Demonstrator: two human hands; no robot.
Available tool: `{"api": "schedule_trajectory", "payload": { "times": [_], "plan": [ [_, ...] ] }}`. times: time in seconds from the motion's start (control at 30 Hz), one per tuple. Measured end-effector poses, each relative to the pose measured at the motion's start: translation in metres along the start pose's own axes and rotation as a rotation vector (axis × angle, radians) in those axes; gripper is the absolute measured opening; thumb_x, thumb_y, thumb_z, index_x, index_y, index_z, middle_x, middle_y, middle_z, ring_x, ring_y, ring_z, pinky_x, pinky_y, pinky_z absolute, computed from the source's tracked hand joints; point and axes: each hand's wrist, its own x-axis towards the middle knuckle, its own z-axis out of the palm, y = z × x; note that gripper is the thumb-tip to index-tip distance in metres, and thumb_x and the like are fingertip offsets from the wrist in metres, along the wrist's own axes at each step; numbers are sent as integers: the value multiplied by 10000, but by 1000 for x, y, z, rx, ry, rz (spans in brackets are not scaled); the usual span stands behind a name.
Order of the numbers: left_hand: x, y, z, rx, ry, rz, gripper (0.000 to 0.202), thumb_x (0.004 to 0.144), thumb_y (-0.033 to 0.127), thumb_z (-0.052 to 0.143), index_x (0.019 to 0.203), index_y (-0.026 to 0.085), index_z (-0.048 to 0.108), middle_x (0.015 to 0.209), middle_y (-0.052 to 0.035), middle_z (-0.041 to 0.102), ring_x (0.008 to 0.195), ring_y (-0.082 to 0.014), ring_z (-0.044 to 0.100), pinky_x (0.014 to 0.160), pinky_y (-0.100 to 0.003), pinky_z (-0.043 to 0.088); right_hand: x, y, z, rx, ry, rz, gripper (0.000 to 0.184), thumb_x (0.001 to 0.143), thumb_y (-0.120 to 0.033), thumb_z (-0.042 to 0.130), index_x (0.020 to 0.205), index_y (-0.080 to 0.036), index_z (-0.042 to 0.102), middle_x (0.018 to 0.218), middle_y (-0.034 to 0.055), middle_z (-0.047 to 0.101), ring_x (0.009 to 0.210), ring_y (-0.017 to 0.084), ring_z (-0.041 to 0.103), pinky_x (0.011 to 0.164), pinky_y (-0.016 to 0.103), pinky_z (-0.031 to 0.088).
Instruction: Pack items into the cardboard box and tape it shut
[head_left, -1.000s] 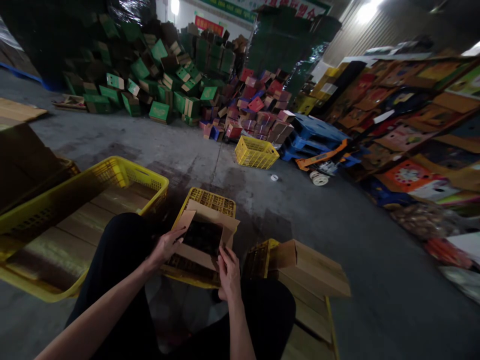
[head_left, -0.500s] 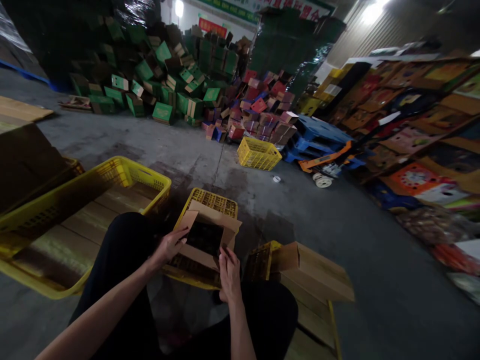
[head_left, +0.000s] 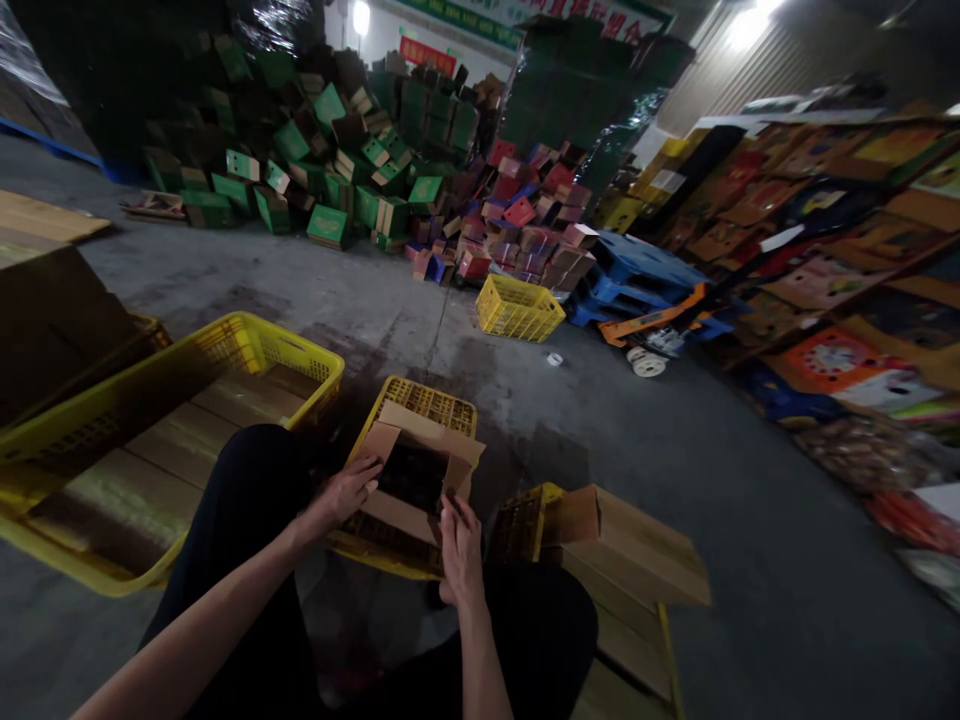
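Note:
An open cardboard box [head_left: 409, 517] sits between my knees on a yellow plastic crate [head_left: 435, 404], its flaps folded outward. The inside of the box is dark, and its contents cannot be made out. On the left side, my left hand [head_left: 351, 490] has its fingers closed on the left flap [head_left: 380, 442]. My right hand [head_left: 460, 535] grips the right flap near the front corner, thumb and fingers pinched together. Both hands are at the box's near half.
At left stands a large yellow crate [head_left: 296, 350] holding flat-topped cartons. To the right, a cardboard box [head_left: 637, 540] lies on another loaded crate. Farther off are a yellow basket [head_left: 519, 308], an orange pallet jack [head_left: 652, 318], blue pallets [head_left: 637, 260] and heaped green cartons [head_left: 326, 225].
My left hand has shifted slightly right, its fingers lying farther over the left flap. My right hand stays on the right flap, and the box keeps its place.

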Motion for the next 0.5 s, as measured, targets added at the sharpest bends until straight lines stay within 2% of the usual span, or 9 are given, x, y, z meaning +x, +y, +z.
{"api": "schedule_trajectory", "payload": {
  "times": [0.17,0.33,0.5],
  "plan": [
    [1,-7,5,76,14,39,418,968,330,471,1270,174,713,1405,-104,635,1335,-252,573,1140,-405,452,1,1,1,11,2,37,615,1018,-654,308,1327,-279,686,1416,98,582,1313,270,530,1130,437,431],
    [3,-10,6,119,6,53,356,941,306,536,1212,205,743,1378,-88,657,1296,-253,599,1121,-417,471,1,2,1,14,27,4,575,1028,-622,333,1309,-277,698,1395,97,607,1305,267,540,1119,427,440],
    [2,-10,5,140,-26,59,356,933,296,557,1207,174,748,1372,-129,653,1302,-287,584,1126,-444,458,1,0,1,35,38,-33,538,1042,-584,342,1317,-277,688,1400,93,607,1288,255,554,1108,423,453]
  ]
}}
